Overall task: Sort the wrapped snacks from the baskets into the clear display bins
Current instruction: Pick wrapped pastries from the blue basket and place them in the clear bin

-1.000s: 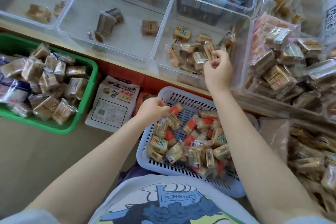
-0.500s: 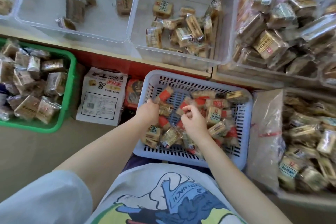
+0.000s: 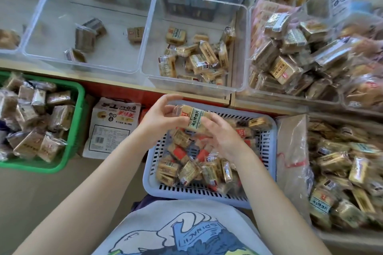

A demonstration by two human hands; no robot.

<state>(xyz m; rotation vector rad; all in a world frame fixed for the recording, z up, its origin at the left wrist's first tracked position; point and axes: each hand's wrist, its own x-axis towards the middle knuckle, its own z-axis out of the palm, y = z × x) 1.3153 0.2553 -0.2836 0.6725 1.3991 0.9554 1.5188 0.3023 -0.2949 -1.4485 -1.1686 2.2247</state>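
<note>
Shelf: wooden ledge [image 3: 116,80] runs ahead of me with clear bins along it, and baskets sit below it near my lap.
Held snack [image 3: 195,117]: a pale wrapped biscuit pack with green lettering, up in the air over the far edge of the lavender basket [image 3: 207,192], between my two hands.
Left hand [image 3: 160,119]: my fingers curl round the pack's left end, thumb below and fingertips over the top, so it is clamped on the wrapper.
Right hand [image 3: 222,137]: my fingertips meet the pack's right end and lower edge; whether they truly pinch or merely steady it, I cannot tell, as the wrapper hides the contact.
Target bin [image 3: 149,68]: the middle clear bin just past the shelf edge holds packs that look like the same kind, so I judge that is where this one belongs.
Risk, slip: the film is glossy and I hold only the ends, so a loose handover could drop it back into the basket.
Risk, wrong bin: the left clear bin [image 3: 37,56] with darker packs sits touching the target, and a careless toss could land there.
Risk, mix-up: red-wrapped packs [image 3: 179,152] lie among the pale ones below, and a hasty grab would muddle the sort.
Other stock: green basket [image 3: 70,147] at my left and a printed bag [image 3: 113,128] beside it are untouched.
</note>
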